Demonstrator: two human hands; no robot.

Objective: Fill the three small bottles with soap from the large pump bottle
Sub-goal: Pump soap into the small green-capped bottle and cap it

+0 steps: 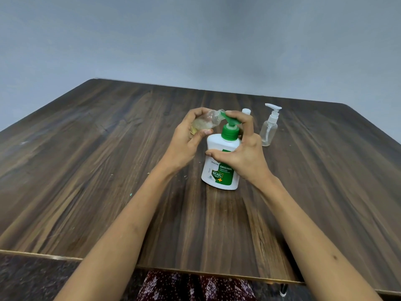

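Left hand (187, 137) grips tilted small clear bottle (208, 120) at green pump nozzle (230, 119); right hand (243, 148) fingers press the pump, thumb on white soap bottle (219, 168).

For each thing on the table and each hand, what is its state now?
Large pump bottle: upright on the table, pump head under the right hand's fingers.
Held small bottle: tilted, uncapped, mouth at the green spout, some yellowish liquid inside.
Small pump bottle: upright, capped, looks empty.
Left hand: grips the held bottle.
Right hand: on the pump head.
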